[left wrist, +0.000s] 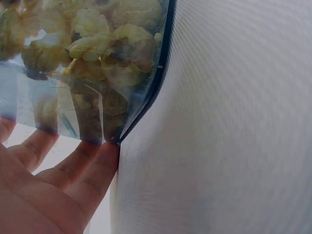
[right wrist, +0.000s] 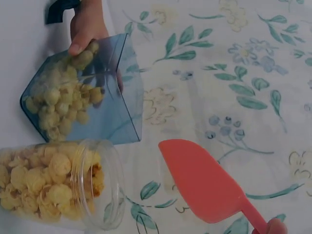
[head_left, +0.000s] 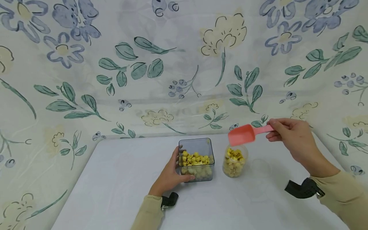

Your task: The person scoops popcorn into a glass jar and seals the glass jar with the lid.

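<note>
Head view showed the left hand (head_left: 169, 175) curled around the near left side of a square clear tub (head_left: 196, 159), seemingly to keep it from sliding on the white table (head_left: 115, 191). The tub stood near the middle of the table toward its far edge, partly filled with yellow puffed snacks (head_left: 195, 158). Just to its right, close but apart, stood a round clear jar (head_left: 234, 161), nearly full of the same snacks.

The right hand (head_left: 290, 137) pinched the handle of a pink scoop (head_left: 242, 134) between thumb and fingers, holding it in the air above the jar's mouth, bowl toward the tub. That placing looked suited to moving snacks between the two containers. Whether the scoop carried anything could not be told; the right wrist view showed only its underside (right wrist: 204, 183).

In the left wrist view the fingers (left wrist: 73, 175) lay against the tub wall, the thumb out of frame. A floral cloth (head_left: 86, 64) hid everything behind the table.
</note>
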### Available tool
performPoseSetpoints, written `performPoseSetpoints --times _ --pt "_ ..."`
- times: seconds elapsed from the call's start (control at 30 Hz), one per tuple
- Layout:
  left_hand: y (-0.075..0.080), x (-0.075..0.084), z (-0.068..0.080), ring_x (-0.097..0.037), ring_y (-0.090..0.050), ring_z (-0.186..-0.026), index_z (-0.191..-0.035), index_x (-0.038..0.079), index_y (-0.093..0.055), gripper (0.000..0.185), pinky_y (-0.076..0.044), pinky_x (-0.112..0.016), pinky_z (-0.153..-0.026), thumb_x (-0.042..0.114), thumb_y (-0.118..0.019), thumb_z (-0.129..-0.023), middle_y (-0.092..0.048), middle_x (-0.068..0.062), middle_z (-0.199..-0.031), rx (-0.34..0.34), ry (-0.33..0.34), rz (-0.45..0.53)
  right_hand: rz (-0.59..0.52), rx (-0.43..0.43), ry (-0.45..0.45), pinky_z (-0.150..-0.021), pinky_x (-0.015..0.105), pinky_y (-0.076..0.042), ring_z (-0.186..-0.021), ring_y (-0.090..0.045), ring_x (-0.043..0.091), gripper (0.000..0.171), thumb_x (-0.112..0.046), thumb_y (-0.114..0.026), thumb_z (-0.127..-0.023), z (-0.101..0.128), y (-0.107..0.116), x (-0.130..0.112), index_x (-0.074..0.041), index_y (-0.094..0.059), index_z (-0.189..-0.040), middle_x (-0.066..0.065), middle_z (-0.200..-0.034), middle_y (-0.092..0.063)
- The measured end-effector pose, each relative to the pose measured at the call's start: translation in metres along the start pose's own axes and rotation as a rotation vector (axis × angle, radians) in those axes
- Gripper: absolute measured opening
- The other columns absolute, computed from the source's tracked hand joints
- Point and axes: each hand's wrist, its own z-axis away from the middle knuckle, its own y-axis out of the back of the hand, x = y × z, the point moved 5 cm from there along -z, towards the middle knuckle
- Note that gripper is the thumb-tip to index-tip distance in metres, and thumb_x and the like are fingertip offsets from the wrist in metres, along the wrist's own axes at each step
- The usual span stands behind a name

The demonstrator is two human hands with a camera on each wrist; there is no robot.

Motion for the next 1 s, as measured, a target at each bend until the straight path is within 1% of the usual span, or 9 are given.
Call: performPoseSetpoints --times 0.23,0.43,0.57,0.63,0.73,0.77,0.9,0.97,1.0 --pt "0.000 -0.002 -0.001 -0.032 -0.024 -0.150 -0.163 0.019 -0.001 0.124 -0.030 -0.050 -0.119 0.034 -0.089 -0.077 -0.020 -0.008 -0.166 -0.008 0.000 -0.019 -0.063 -0.047 -0.011 -0.074 0.021 -0.060 -0.073 -0.071 0.007 0.048 -0.025 -0.056 -0.105 -0.004 -0.025 -0.010 0.014 -0.055 -0.133 -0.007 -0.087 -0.070" --pt "0.000 -0.002 -0.001 -0.031 -0.025 -0.149 -0.163 0.018 -0.002 0.124 -0.030 -0.049 -0.119 0.031 -0.089 -0.077 -0.022 -0.009 -0.165 -0.005 -0.007 -0.013 -0.090 -0.098 -0.016 -0.074 0.022 -0.060 -0.073 -0.070 0.008 0.044 -0.022 -0.057 -0.105 -0.006 -0.050 -0.020 0.012 -0.057 -0.131 0.003 -0.092 -0.071" --pt "0.001 -0.002 -0.001 -0.030 -0.025 -0.149 -0.163 0.017 -0.003 0.122 -0.030 -0.048 -0.119 0.029 -0.089 -0.078 -0.024 -0.008 -0.164 -0.006 -0.007 -0.010 -0.075 -0.130 0.009 -0.073 0.023 -0.061 -0.072 -0.071 0.012 0.038 -0.019 -0.059 -0.104 -0.007 -0.069 -0.026 0.011 -0.061 -0.126 0.011 -0.092 -0.072" --pt "0.001 -0.001 -0.001 -0.031 -0.025 -0.149 -0.163 0.017 -0.004 0.122 -0.031 -0.048 -0.119 0.027 -0.089 -0.077 -0.025 -0.008 -0.164 -0.006 -0.010 -0.005 -0.068 -0.146 0.026 -0.072 0.024 -0.061 -0.071 -0.071 0.016 0.036 -0.019 -0.059 -0.103 -0.007 -0.077 -0.028 0.011 -0.063 -0.123 0.012 -0.089 -0.072" --pt "0.001 0.000 -0.001 -0.030 -0.026 -0.149 -0.163 0.017 -0.004 0.122 -0.031 -0.047 -0.119 0.028 -0.089 -0.077 -0.026 -0.008 -0.164 -0.003 -0.009 -0.006 -0.069 -0.168 0.051 -0.071 0.026 -0.061 -0.070 -0.071 0.017 0.033 -0.018 -0.060 -0.103 -0.008 -0.088 -0.029 0.011 -0.065 -0.118 0.013 -0.085 -0.072" --pt "0.001 0.001 0.000 -0.030 -0.026 -0.149 -0.163 0.016 -0.004 0.122 -0.031 -0.047 -0.119 0.028 -0.090 -0.077 -0.026 -0.008 -0.164 -0.003 -0.009 -0.006 -0.064 -0.174 0.058 -0.071 0.026 -0.061 -0.069 -0.071 0.017 0.032 -0.017 -0.061 -0.103 -0.008 -0.091 -0.028 0.011 -0.066 -0.117 0.014 -0.085 -0.072" --pt "0.001 0.003 0.000 -0.030 -0.027 -0.149 -0.163 0.016 -0.004 0.123 -0.031 -0.047 -0.119 0.028 -0.090 -0.076 -0.027 -0.007 -0.163 -0.001 -0.005 -0.013 -0.019 -0.192 0.105 -0.069 0.026 -0.061 -0.067 -0.070 0.018 0.027 -0.014 -0.062 -0.102 -0.010 -0.102 -0.027 0.009 -0.068 -0.114 0.014 -0.081 -0.072" --pt "0.001 0.003 0.000 -0.030 -0.027 -0.149 -0.163 0.016 -0.004 0.123 -0.031 -0.047 -0.119 0.028 -0.090 -0.076 -0.027 -0.008 -0.164 -0.001 -0.005 -0.014 0.034 -0.199 0.144 -0.068 0.025 -0.061 -0.065 -0.070 0.019 0.025 -0.014 -0.062 -0.102 -0.010 -0.108 -0.028 0.007 -0.069 -0.112 0.012 -0.078 -0.071" --pt "0.001 0.002 0.000 -0.030 -0.027 -0.149 -0.163 0.016 -0.004 0.123 -0.031 -0.047 -0.119 0.028 -0.090 -0.076 -0.027 -0.007 -0.164 0.000 -0.005 -0.014 0.059 -0.201 0.163 -0.067 0.025 -0.061 -0.064 -0.070 0.019 0.023 -0.013 -0.062 -0.101 -0.010 -0.111 -0.029 0.006 -0.070 -0.110 0.008 -0.075 -0.071"
